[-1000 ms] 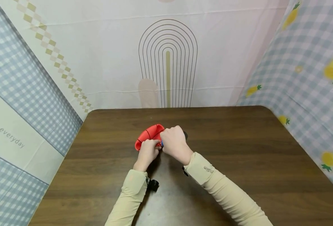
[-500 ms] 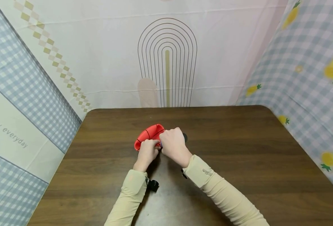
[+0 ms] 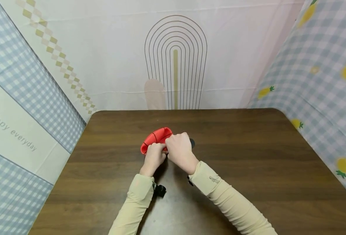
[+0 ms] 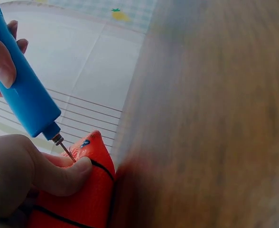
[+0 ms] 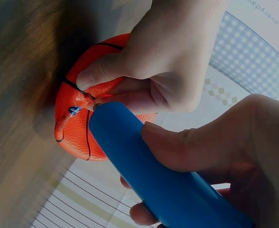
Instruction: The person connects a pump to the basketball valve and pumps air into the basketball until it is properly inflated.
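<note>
A limp, caved-in red-orange basketball (image 3: 156, 137) with black seams sits near the middle of the table. My left hand (image 3: 154, 157) pinches a fold of it, thumb pressed on the skin right beside a thin metal needle (image 4: 68, 152). That needle juts from the tip of a blue hand pump (image 5: 134, 156) and meets the ball at the thumb. My right hand (image 3: 180, 150) grips the pump's body, thumb along one side and fingers around the other. In the head view the right hand hides most of the pump; a dark rounded end shows past the knuckles.
The brown wooden table (image 3: 249, 169) reaches back to a white cloth wall (image 3: 111, 65) with an arch print. Checked cloths hang at the left and right sides. A small black wrist camera (image 3: 160, 191) sticks out from the left cuff.
Both hands keep their holds on the ball and pump. The blue sliver between them in the head view is covered now, the right hand being closer to the left. The head view shifts slightly.
</note>
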`<action>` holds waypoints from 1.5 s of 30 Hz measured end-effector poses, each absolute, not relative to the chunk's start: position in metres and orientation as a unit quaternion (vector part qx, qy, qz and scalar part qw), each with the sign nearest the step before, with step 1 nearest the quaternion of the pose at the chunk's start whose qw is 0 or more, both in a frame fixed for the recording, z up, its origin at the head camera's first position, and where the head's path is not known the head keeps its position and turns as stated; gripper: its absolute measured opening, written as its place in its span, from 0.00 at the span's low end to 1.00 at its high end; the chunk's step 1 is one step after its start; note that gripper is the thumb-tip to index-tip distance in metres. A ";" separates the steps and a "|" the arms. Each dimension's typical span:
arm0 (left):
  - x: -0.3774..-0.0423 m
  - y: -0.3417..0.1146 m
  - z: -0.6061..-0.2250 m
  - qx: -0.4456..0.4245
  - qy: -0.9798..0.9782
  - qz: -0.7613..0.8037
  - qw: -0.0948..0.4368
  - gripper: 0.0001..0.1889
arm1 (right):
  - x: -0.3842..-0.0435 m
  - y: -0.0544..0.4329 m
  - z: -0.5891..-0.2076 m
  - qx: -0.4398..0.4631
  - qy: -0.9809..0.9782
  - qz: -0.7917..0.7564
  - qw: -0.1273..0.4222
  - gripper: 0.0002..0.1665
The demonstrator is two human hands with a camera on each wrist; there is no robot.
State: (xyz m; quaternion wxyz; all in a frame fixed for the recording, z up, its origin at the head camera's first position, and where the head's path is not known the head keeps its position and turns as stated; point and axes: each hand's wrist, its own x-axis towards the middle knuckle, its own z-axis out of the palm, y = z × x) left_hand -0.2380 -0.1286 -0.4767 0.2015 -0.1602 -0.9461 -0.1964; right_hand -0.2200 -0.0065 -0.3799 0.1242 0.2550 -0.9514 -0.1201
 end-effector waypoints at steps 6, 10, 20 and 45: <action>-0.239 -0.129 -0.475 -0.158 -0.951 -0.189 0.185 0.12 | -0.217 -0.007 -0.385 0.245 -0.955 -0.108 0.124 0.19; -0.237 -0.129 -0.476 -0.156 -0.953 -0.188 0.180 0.12 | -0.217 -0.007 -0.388 0.241 -0.956 -0.103 0.129 0.20; -0.234 -0.130 -0.476 -0.144 -0.952 -0.207 0.176 0.08 | -0.221 0.006 -0.388 0.230 -0.968 -0.061 0.077 0.14; -0.238 -0.149 -0.464 -0.056 -0.946 -0.308 0.084 0.18 | -0.213 0.056 -0.383 0.219 -0.970 0.047 0.098 0.13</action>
